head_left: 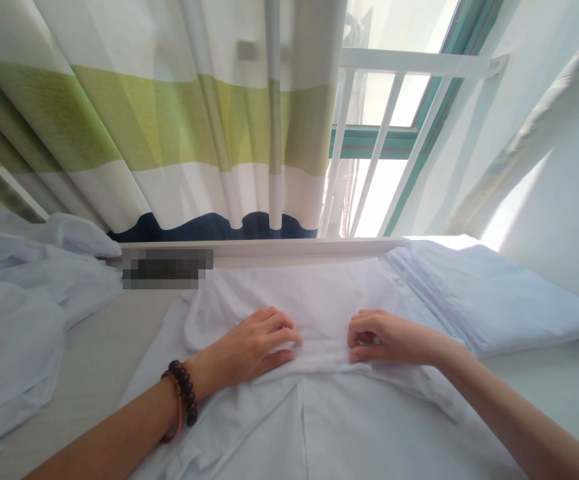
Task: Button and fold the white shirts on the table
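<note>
A white garment (309, 427) lies spread in front of me, with its far part turned over into a wide fold. A seam or slit runs down its middle toward me. My left hand (264, 340), a dark bead bracelet on its wrist, has its fingers curled and closed on the cloth left of centre. To the right, my right hand (376, 337) pinches the same garment along the bunched fold line. A short stretch of cloth shows between the two hands. Fabric partly hides the fingertips.
A heap of white garments (14, 333) lies at the left, and a folded white stack (504, 293) at the right. All rest on a pale surface (94, 360). Behind its raised edge hang white-and-green curtains (169, 120), beside white window bars (384, 127).
</note>
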A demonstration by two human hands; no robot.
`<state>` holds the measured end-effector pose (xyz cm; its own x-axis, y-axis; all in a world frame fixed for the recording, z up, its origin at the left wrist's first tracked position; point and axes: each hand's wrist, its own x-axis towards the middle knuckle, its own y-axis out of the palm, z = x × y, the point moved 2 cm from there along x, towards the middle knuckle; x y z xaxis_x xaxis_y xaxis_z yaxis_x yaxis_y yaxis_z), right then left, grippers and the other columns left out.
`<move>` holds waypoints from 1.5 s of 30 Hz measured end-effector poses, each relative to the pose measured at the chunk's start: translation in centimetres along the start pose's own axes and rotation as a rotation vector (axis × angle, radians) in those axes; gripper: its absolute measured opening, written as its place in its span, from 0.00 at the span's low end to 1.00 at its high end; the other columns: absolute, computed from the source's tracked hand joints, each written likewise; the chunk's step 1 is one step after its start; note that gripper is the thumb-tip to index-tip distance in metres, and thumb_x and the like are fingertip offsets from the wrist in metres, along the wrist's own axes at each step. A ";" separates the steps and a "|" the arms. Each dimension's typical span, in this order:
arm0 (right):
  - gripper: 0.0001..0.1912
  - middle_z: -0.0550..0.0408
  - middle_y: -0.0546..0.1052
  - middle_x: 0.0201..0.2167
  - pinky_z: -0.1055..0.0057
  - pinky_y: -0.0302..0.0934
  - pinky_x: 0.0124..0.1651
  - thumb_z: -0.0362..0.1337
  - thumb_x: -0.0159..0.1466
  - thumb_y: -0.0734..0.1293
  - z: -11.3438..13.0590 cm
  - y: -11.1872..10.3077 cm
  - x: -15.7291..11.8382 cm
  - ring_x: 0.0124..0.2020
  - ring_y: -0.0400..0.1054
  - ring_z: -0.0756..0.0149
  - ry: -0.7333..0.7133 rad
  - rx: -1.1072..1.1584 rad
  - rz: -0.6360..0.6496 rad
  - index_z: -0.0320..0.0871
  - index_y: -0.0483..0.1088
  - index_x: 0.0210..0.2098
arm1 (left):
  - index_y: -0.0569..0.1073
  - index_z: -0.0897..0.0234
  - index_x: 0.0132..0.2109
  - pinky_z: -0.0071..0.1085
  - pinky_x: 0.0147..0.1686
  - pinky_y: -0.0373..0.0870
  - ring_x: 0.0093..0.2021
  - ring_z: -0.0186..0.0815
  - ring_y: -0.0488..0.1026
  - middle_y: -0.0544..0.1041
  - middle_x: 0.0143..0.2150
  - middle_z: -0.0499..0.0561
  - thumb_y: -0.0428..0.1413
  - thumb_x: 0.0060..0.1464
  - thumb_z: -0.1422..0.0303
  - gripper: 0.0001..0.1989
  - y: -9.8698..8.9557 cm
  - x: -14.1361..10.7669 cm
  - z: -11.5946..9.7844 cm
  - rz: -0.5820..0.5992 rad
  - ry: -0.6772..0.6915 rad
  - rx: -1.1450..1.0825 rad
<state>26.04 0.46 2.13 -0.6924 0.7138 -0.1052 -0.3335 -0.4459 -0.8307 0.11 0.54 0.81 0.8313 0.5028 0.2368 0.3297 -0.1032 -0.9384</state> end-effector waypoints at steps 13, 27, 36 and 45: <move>0.23 0.44 0.66 0.60 0.52 0.53 0.61 0.49 0.70 0.52 -3.3 0.2 -0.1 0.61 0.58 0.54 0.168 -0.310 -0.493 0.45 0.63 0.56 | 0.53 0.62 0.68 0.61 0.62 0.38 0.69 0.53 0.44 0.53 0.69 0.62 0.36 0.65 0.51 0.31 -1.1 -2.5 5.0 -0.018 -0.712 0.307; 0.36 0.35 0.63 0.62 0.51 0.48 0.64 0.53 0.69 0.45 -2.9 -2.6 2.8 0.64 0.54 0.47 0.494 -0.460 -0.253 0.33 0.62 0.61 | 0.56 0.69 0.67 0.56 0.64 0.38 0.68 0.53 0.48 0.55 0.68 0.66 0.34 0.63 0.47 0.36 -2.6 -0.8 5.8 0.147 -0.770 0.335; 0.36 0.47 0.46 0.70 0.54 0.35 0.68 0.58 0.68 0.45 -7.1 0.4 6.0 0.69 0.38 0.52 0.591 -0.440 -0.340 0.47 0.48 0.68 | 0.52 0.58 0.68 0.57 0.64 0.38 0.70 0.47 0.44 0.48 0.71 0.52 0.33 0.65 0.50 0.31 0.2 0.7 6.8 0.082 -0.721 0.306; 0.36 0.47 0.49 0.69 0.55 0.37 0.67 0.59 0.67 0.46 -9.2 -1.9 6.9 0.69 0.43 0.53 0.580 -0.473 -0.360 0.46 0.50 0.68 | 0.54 0.57 0.68 0.55 0.64 0.40 0.69 0.47 0.47 0.51 0.70 0.52 0.36 0.64 0.49 0.31 0.1 2.8 9.4 0.054 -0.692 0.304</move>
<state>27.79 11.20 -2.10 -0.1119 0.9923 0.0529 -0.0781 0.0443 -0.9960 -1.73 10.05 -0.97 0.3391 0.9381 0.0707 0.0755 0.0477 -0.9960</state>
